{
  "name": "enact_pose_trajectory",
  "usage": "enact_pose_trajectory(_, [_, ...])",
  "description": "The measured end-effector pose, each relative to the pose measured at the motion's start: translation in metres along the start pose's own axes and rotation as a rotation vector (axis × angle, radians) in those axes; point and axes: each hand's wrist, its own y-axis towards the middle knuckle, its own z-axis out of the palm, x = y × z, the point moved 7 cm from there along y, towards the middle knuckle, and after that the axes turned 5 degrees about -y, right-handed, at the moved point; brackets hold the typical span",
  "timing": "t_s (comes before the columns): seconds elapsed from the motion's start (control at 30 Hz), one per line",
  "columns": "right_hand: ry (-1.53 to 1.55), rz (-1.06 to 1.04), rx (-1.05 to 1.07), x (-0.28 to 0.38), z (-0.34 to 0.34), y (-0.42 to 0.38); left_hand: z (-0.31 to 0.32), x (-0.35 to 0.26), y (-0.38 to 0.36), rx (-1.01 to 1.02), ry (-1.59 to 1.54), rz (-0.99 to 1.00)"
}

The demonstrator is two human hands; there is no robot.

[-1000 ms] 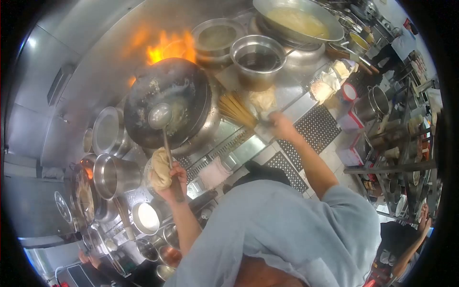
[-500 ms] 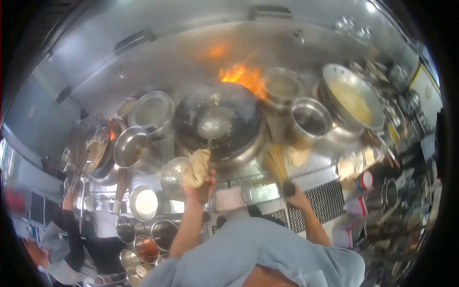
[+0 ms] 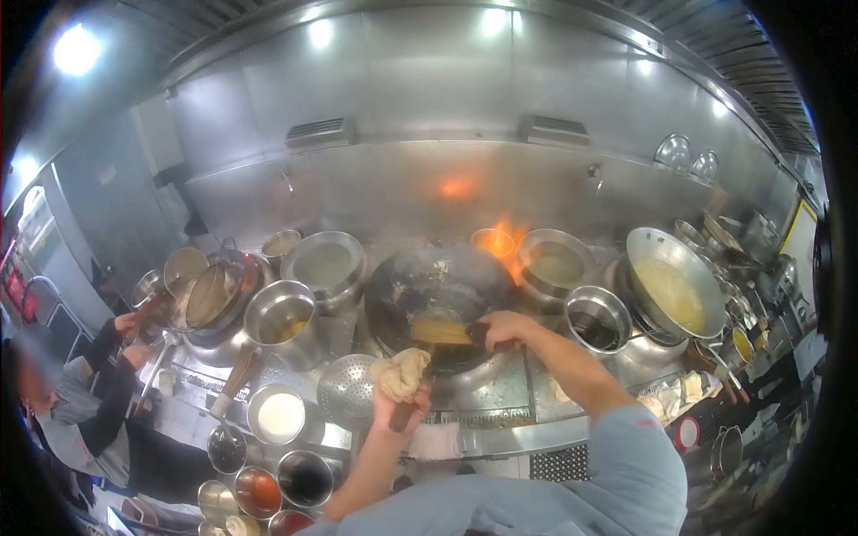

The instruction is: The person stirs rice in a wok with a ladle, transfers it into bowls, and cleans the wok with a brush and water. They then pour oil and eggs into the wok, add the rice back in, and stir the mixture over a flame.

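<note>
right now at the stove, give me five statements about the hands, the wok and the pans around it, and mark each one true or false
1. The right hand holds a brush by its dark end. True.
2. The left hand is empty. False: it grips a brown handle, with a bundled cloth against the hand.
3. Flames rise behind the black wok, toward its right side. True.
4. The perforated strainer lies inside the wide pan on the right. False: it lies to the near left of the wok.
5. That wide pan holds yellowish liquid. True.
</note>
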Motion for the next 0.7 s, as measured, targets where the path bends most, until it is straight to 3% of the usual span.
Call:
enact_pose_trajectory(0.03, [-0.265, -0.018, -0.315, 0.0, -0.024, 0.014, -0.004, -0.001, -0.003, 0.009, -0.001, 0.033])
enact_pose_trajectory(0.13, [-0.37, -0.021, -0.464, 0.039, -0.023, 0.002, -0.003, -0.021, 0.001, 0.082, -0.051, 0.113])
enact_pose_trajectory(0.17, [-0.327, -0.143, -0.459, 0.02, -0.006, 0.035, -0.008, -0.023, -0.003, 0.088, -0.099, 0.085])
enact_pose_trajectory(0.27, [-0.224, 0.08, -0.288, 0.019, -0.044, 0.0, -0.01, -0.021, -0.005, 0.104, -0.126, 0.018])
enact_pose_trajectory(0.3, [-0.248, 0.053, -0.418, 0.028, -0.043, -0.004, -0.01, -0.021, -0.005, 0.104, -0.097, 0.022])
enact_pose_trajectory(0.33, [-0.262, -0.018, -0.409, 0.03, -0.033, 0.002, -0.01, -0.02, -0.005, 0.103, -0.066, 0.021])
enact_pose_trajectory(0.4, [-0.277, -0.143, -0.372, 0.019, -0.007, 0.01, -0.052, -0.03, 0.03, 0.125, -0.042, -0.19])
enact_pose_trajectory(0.47, [-0.439, -0.038, -0.445, 0.006, -0.064, -0.018, -0.058, -0.04, 0.025, 0.049, 0.772, -0.281])
enact_pose_trajectory(0.5, [-0.283, 0.1, -0.322, 0.01, -0.088, -0.052, -0.026, -0.04, 0.002, -0.057, 1.556, -0.247])
enact_pose_trajectory(0.53, [-0.352, 0.061, -0.527, 0.009, -0.113, -0.072, 0.001, -0.045, -0.018, -0.189, 2.342, -0.187])
enact_pose_trajectory(0.57, [-0.359, 0.105, -0.628, 0.011, -0.13, -0.094, 0.003, -0.037, -0.024, -0.261, 2.629, -0.2])
enact_pose_trajectory(0.67, [-0.241, -0.034, -0.83, 0.02, -0.124, -0.102, -0.034, -0.039, -0.038, -0.271, 2.749, -0.004])
enact_pose_trajectory(0.7, [-0.342, -0.083, -0.703, 0.018, -0.107, -0.078, -0.05, -0.039, -0.042, -0.324, 2.623, -0.047])
